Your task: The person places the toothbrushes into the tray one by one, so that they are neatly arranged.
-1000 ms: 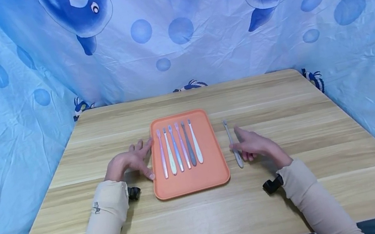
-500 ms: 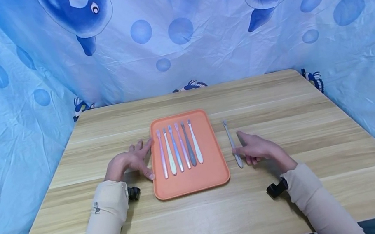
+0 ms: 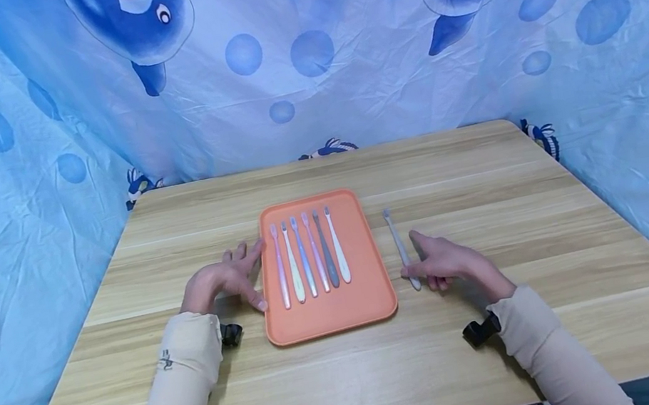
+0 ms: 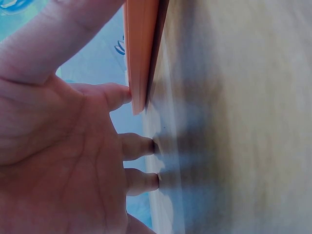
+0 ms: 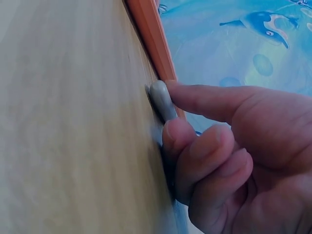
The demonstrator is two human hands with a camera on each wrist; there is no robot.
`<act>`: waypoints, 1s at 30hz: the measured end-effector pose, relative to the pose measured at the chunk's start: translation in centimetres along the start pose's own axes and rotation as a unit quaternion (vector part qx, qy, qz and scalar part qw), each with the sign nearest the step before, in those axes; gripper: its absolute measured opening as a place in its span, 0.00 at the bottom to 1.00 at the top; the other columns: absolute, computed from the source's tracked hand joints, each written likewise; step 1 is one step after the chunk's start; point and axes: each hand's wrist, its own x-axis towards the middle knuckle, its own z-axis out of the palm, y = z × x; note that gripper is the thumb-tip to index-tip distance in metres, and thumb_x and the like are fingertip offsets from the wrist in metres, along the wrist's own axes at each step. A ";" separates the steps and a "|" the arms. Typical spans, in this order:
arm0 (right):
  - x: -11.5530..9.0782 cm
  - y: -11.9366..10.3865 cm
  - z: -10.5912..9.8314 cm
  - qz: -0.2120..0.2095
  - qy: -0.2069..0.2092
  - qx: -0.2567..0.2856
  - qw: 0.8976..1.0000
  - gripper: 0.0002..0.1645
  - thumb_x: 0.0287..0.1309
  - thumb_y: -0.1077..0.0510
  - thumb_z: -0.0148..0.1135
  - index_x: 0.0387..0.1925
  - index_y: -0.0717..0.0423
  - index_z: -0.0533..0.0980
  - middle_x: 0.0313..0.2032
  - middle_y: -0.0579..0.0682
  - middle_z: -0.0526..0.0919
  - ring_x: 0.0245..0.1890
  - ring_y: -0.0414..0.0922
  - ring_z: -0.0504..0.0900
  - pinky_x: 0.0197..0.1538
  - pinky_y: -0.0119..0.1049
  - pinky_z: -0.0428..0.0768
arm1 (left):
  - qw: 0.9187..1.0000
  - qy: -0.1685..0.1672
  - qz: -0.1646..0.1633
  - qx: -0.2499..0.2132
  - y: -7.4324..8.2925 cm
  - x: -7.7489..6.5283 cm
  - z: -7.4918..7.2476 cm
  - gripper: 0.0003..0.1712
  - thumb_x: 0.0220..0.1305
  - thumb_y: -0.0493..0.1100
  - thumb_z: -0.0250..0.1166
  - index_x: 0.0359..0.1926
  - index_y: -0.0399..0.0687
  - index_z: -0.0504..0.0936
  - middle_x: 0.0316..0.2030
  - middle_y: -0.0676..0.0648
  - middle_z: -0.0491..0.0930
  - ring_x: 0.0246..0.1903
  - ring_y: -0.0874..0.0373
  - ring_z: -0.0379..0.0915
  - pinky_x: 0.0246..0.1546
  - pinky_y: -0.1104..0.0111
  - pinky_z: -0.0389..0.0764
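Note:
An orange tray [image 3: 332, 320] lies on the table and bears a row of several toothbrushes [image 3: 316, 254] in pink, white, blue and dark grey. My left hand [image 3: 223, 282] is at the tray's left side, fingers spread, with thumb and index fingertip at its rim. In the left wrist view, two other fingertips meet the tabletop. A light grey toothbrush [image 3: 396, 237] lies right of the tray, bristle end away from me. My right hand [image 3: 442, 260] pinches its handle [image 5: 160, 95] low down, thumb across it and curled fingers on the other side; the index finger points forward.
The wood-grain table [image 3: 358, 392] ends at a near edge in front of my body. A blue curtain [image 3: 296, 113] with dolphins hangs behind and at both sides. Black wrist cameras [image 3: 480, 331] sit below both hands.
My right hand has slid a little towards me along the grey toothbrush, its thumb now lower on the handle. The brush's head has shifted slightly left. The left hand and tray stay put.

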 end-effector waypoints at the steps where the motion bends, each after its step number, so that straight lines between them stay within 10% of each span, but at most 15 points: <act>1: 0.1 0.0 0.0 -0.003 0.001 -0.003 1.000 0.61 0.66 0.48 0.63 0.78 0.63 0.31 0.13 0.46 0.76 0.10 0.38 0.72 0.15 0.28 0.68 | 1.000 0.000 -0.001 -0.002 0.0 0.0 0.0 0.86 0.34 0.61 0.84 0.80 0.57 0.29 0.79 0.34 0.21 0.76 0.26 0.16 0.71 0.28 0.32; 30: 0.1 -0.3 0.2 -0.005 0.019 0.004 1.000 0.51 0.70 0.61 0.53 0.79 0.62 0.31 0.12 0.48 0.77 0.09 0.39 0.73 0.14 0.30 0.72 | 1.000 -0.005 0.001 -0.009 0.1 -0.2 -0.1 0.86 0.35 0.59 0.84 0.80 0.55 0.29 0.78 0.33 0.21 0.75 0.26 0.15 0.71 0.29 0.30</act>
